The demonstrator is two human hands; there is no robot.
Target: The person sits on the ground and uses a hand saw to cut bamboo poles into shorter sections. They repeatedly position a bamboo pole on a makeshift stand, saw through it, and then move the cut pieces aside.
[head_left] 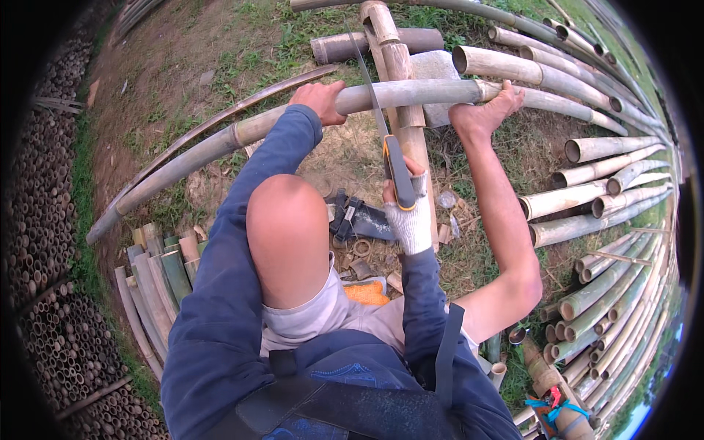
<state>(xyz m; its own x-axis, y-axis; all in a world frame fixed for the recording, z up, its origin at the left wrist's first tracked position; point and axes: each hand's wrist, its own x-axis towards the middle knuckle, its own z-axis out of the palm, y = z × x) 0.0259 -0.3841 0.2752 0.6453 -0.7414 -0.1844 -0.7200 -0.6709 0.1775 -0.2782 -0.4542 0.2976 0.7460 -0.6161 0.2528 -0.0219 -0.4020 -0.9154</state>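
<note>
A long pale bamboo pole [433, 92] lies crosswise in front of me, over a bamboo support [400, 62]. My left hand [320, 101] is wrapped over the pole, left of the support. In my right hand [405, 183], which wears a white knitted glove, is the black and orange handle of a handsaw [397, 169]. The saw's thin blade points away from me and crosses the pole just left of the support. How deep it sits in the bamboo I cannot tell. My bare right foot [488, 110] presses on the pole at the right.
Cut bamboo poles [587, 213] are stacked along the right. Short bamboo lengths [158, 275] stand at my left, near piles of cut ends [55, 345]. A stone block [434, 81] sits behind the pole. Between my legs lie a black strapped item [359, 220] and an orange mesh bundle [367, 293].
</note>
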